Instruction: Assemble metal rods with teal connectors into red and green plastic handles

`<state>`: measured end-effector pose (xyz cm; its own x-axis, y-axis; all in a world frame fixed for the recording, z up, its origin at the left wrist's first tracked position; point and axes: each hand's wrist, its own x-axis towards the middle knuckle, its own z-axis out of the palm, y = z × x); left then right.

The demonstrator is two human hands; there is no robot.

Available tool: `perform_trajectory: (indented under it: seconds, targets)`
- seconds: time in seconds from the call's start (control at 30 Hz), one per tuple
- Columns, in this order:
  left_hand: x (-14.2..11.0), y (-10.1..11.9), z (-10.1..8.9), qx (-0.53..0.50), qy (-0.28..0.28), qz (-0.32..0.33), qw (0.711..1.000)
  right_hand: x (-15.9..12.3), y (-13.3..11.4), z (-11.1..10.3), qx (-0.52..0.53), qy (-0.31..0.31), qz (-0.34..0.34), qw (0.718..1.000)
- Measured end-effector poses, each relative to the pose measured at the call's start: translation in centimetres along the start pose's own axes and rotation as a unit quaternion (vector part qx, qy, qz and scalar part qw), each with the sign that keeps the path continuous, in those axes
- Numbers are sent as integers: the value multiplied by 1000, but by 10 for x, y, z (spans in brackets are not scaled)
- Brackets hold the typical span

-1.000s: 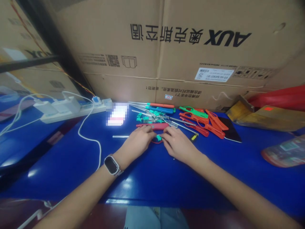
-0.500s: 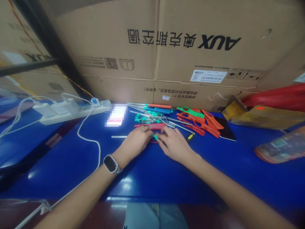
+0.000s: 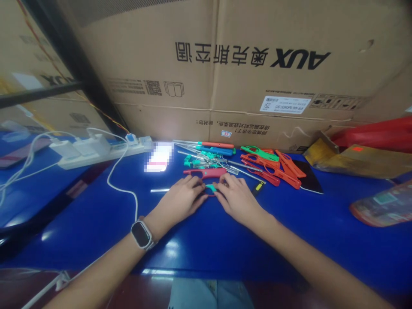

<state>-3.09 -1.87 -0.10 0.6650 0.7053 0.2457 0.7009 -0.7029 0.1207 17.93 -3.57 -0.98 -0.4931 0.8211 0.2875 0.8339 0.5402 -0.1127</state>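
Both hands meet over the blue table, on a long-neck lighter with a green trigger and a red lower edge. My left hand is closed on its left part, and a thin metal tube sticks out past that hand. My right hand grips the other end with bent fingers. Much of the lighter is hidden under the fingers. Just beyond them lies a red lighter shell half. A black and yellow tool lies by my right hand, partly covered.
Behind are metal tubes with green parts, an orange handle, a blue one and several orange shells. A lit phone and white power strip stand left. A large carton closes off the back.
My left hand has shifted slightly left and its thumb now lies along the lighter's near side. More of the green trigger shows between the hands. The view has tilted slightly.
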Motion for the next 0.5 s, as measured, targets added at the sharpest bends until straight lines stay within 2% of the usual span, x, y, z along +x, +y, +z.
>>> perform_trajectory:
  seconds: [0.13,0.33,0.5]
  targets:
    - [-3,-2,2,2,-3,5,1000,-1,0,1,14,-4,11,1000]
    - [0,-17,3,-59,2,20,998,1,2,2,36,7,23,999]
    - [7,-14,-1,-121,30,-28,992,2,3,2,56,13,27,998]
